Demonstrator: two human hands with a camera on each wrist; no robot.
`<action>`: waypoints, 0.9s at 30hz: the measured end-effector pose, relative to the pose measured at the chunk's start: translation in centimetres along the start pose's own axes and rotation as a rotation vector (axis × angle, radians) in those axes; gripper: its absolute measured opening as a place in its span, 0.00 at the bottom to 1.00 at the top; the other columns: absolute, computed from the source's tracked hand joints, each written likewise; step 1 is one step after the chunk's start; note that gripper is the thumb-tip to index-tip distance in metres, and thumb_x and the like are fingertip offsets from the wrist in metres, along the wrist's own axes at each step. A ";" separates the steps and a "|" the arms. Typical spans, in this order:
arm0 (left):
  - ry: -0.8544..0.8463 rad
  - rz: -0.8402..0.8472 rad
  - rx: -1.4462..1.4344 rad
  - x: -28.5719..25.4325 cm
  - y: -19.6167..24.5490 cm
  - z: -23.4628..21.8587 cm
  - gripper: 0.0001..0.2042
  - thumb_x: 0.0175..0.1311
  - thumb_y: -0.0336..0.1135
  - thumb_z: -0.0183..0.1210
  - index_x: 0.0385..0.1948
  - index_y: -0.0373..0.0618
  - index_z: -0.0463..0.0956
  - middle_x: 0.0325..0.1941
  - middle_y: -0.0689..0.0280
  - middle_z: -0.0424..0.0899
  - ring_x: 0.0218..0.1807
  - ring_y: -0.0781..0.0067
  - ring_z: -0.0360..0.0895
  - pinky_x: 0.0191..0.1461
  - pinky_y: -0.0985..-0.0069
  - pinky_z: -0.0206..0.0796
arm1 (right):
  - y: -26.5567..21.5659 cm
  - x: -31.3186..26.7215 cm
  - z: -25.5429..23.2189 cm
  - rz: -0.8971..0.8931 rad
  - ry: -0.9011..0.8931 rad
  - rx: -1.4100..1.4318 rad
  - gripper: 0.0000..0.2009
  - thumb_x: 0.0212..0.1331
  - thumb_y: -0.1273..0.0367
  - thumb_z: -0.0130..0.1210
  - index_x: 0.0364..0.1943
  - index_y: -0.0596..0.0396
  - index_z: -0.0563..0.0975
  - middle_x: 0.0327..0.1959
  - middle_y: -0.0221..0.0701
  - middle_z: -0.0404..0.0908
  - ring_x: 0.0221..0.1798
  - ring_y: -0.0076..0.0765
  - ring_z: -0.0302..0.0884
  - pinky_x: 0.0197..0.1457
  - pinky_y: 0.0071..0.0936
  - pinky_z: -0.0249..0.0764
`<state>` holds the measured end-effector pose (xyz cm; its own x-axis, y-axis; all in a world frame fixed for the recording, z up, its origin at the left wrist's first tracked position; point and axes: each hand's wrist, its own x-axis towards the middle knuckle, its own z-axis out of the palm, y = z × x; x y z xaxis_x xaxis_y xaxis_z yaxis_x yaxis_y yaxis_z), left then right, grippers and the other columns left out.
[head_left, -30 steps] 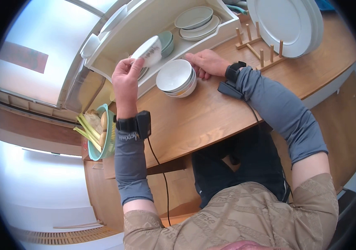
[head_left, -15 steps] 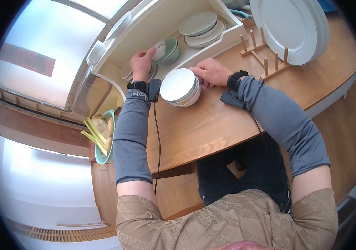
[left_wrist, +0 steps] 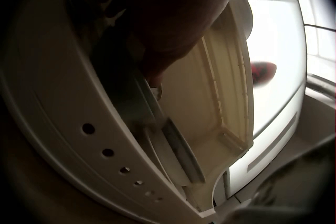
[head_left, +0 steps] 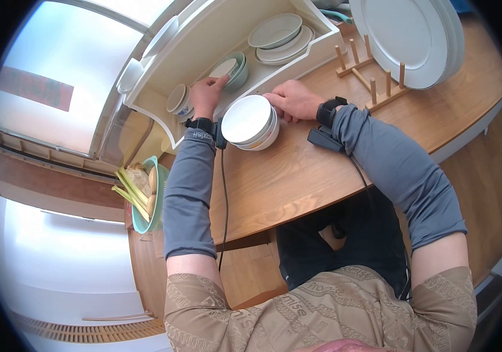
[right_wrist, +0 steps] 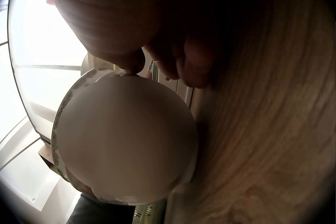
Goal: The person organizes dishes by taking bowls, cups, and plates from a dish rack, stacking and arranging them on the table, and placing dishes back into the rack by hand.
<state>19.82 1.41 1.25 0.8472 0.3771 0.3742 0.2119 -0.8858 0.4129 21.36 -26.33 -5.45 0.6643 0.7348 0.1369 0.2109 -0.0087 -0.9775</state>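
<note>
white shelf (head_left: 227,40) runs along the back of the wooden counter (head_left: 298,182); its low front wall stands between the bowl stack (head_left: 251,120) and the green bowls (head_left: 241,73). inside, right: white dishes (head_left: 275,32), stacked. inside, left: more small bowls (head_left: 177,98), tilted. counter right: wooden peg rack (head_left: 388,98), large white plates (head_left: 406,41) upright beside it. far left: mint basket (head_left: 156,211) with vegetables (head_left: 136,193).
left hand (head_left: 206,97) reaches over the front wall, thumb and fingers pinching the near edge of a small white bowl (head_left: 223,67) sitting in the green bowls. right hand (head_left: 298,101): thumb touches the stack's rim, other fingers bent beside it; can't tell if gripping. stack is on the counter.
</note>
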 end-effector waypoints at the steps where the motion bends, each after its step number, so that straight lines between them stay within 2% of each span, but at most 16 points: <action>1: -0.015 0.010 0.038 0.0 0.0 0.0 0.26 0.61 0.57 0.67 0.42 0.39 0.88 0.37 0.56 0.90 0.40 0.65 0.85 0.49 0.70 0.72 | 0.0 0.0 0.0 0.001 -0.001 0.000 0.25 0.75 0.54 0.49 0.32 0.64 0.82 0.23 0.32 0.81 0.23 0.28 0.79 0.25 0.27 0.79; 6: -0.053 0.031 0.130 -0.2 -0.4 0.0 0.28 0.64 0.60 0.62 0.47 0.40 0.87 0.42 0.53 0.90 0.46 0.59 0.86 0.53 0.68 0.73 | -0.2 -0.1 0.0 0.003 -0.008 -0.007 0.24 0.75 0.54 0.49 0.33 0.63 0.81 0.24 0.32 0.81 0.24 0.28 0.80 0.25 0.27 0.79; 8: -0.069 0.073 0.099 -0.5 -0.5 -0.1 0.31 0.62 0.66 0.59 0.46 0.43 0.87 0.46 0.49 0.88 0.52 0.51 0.85 0.58 0.64 0.73 | -0.2 -0.1 0.0 0.007 -0.008 -0.004 0.23 0.75 0.54 0.49 0.34 0.63 0.81 0.25 0.32 0.81 0.24 0.29 0.80 0.25 0.27 0.79; 9: -0.068 0.070 0.098 -0.4 -1.0 0.0 0.31 0.62 0.66 0.59 0.46 0.43 0.87 0.46 0.49 0.88 0.52 0.51 0.85 0.58 0.64 0.73 | -0.1 -0.1 0.0 0.012 -0.005 -0.002 0.23 0.75 0.54 0.49 0.34 0.63 0.81 0.25 0.32 0.82 0.24 0.29 0.80 0.25 0.27 0.79; 11: 0.045 0.065 0.023 -0.4 -2.0 0.1 0.30 0.64 0.63 0.60 0.48 0.42 0.86 0.47 0.46 0.88 0.53 0.48 0.84 0.59 0.64 0.72 | 0.1 0.1 0.0 0.003 -0.015 -0.010 0.23 0.75 0.54 0.49 0.34 0.63 0.81 0.25 0.32 0.82 0.24 0.29 0.80 0.24 0.27 0.79; 12: 0.044 0.057 0.020 -1.0 -1.9 -0.2 0.30 0.64 0.63 0.60 0.48 0.42 0.86 0.47 0.46 0.88 0.53 0.48 0.84 0.59 0.64 0.72 | 0.1 0.1 0.0 -0.005 -0.021 -0.015 0.23 0.75 0.54 0.49 0.34 0.62 0.81 0.25 0.33 0.82 0.24 0.29 0.80 0.24 0.27 0.79; 14: 0.167 0.146 -0.109 -2.6 -1.8 -0.9 0.24 0.69 0.54 0.61 0.47 0.38 0.86 0.44 0.49 0.89 0.51 0.55 0.86 0.55 0.68 0.74 | 0.3 0.2 0.1 0.006 -0.017 -0.013 0.23 0.75 0.54 0.49 0.34 0.63 0.81 0.26 0.33 0.82 0.24 0.29 0.80 0.24 0.27 0.79; 15: 0.164 0.135 -0.111 -4.1 -1.2 -1.6 0.24 0.69 0.54 0.61 0.47 0.38 0.86 0.44 0.49 0.89 0.51 0.55 0.86 0.55 0.68 0.74 | 0.2 0.2 0.0 0.009 -0.006 -0.010 0.23 0.75 0.54 0.49 0.34 0.63 0.81 0.26 0.33 0.82 0.24 0.29 0.80 0.24 0.27 0.79; 17: 0.175 0.136 -0.518 -7.9 0.2 -3.3 0.17 0.74 0.43 0.58 0.45 0.34 0.85 0.42 0.56 0.90 0.47 0.67 0.86 0.51 0.74 0.75 | 0.2 0.1 -0.1 0.008 -0.014 -0.021 0.23 0.75 0.55 0.49 0.34 0.63 0.81 0.26 0.33 0.82 0.24 0.29 0.81 0.24 0.27 0.79; 18: 0.179 0.123 -0.518 -9.4 0.3 -3.7 0.17 0.74 0.43 0.58 0.45 0.34 0.85 0.42 0.56 0.90 0.47 0.67 0.86 0.51 0.74 0.75 | 0.1 0.1 -0.1 -0.003 -0.013 -0.033 0.23 0.75 0.55 0.49 0.34 0.63 0.81 0.26 0.33 0.83 0.24 0.29 0.81 0.24 0.27 0.79; 20: 0.056 0.094 -0.686 -12.0 0.1 -3.9 0.15 0.77 0.38 0.55 0.44 0.32 0.84 0.41 0.63 0.88 0.44 0.76 0.85 0.49 0.78 0.75 | 0.1 0.2 0.0 -0.003 -0.022 -0.052 0.23 0.76 0.55 0.49 0.34 0.64 0.81 0.26 0.33 0.83 0.24 0.28 0.81 0.24 0.26 0.79; 21: 0.006 0.089 -0.712 -13.1 -0.1 -3.6 0.17 0.79 0.41 0.52 0.48 0.33 0.83 0.44 0.60 0.88 0.45 0.74 0.84 0.54 0.74 0.77 | 0.2 0.3 0.0 -0.008 -0.016 -0.045 0.23 0.76 0.55 0.49 0.35 0.64 0.81 0.26 0.33 0.83 0.24 0.28 0.81 0.24 0.26 0.79; 24: -0.003 0.160 -0.764 -15.3 -0.4 -2.7 0.18 0.80 0.41 0.51 0.49 0.33 0.83 0.44 0.62 0.88 0.44 0.75 0.84 0.52 0.75 0.77 | 0.2 0.3 -0.1 -0.004 -0.012 -0.038 0.23 0.75 0.54 0.50 0.35 0.62 0.81 0.27 0.32 0.83 0.23 0.27 0.79 0.22 0.24 0.77; 26: 0.008 0.164 -0.787 -15.8 -1.0 -2.1 0.18 0.80 0.41 0.51 0.50 0.33 0.82 0.43 0.63 0.88 0.43 0.75 0.84 0.51 0.75 0.78 | -0.4 -0.1 -0.4 0.011 0.025 -0.088 0.21 0.73 0.54 0.55 0.37 0.60 0.83 0.28 0.31 0.83 0.28 0.24 0.80 0.29 0.23 0.78; 27: 0.010 0.166 -0.780 -16.0 -1.4 -2.0 0.18 0.80 0.41 0.51 0.49 0.33 0.82 0.43 0.63 0.88 0.42 0.75 0.84 0.50 0.75 0.78 | 0.0 0.1 -0.4 0.019 0.020 -0.098 0.21 0.73 0.54 0.55 0.37 0.60 0.83 0.28 0.31 0.83 0.28 0.24 0.80 0.29 0.23 0.78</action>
<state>5.04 -2.83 -3.65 0.8328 0.2627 0.4873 -0.3214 -0.4874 0.8119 21.65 -26.52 -5.36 0.6832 0.7199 0.1224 0.2662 -0.0895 -0.9598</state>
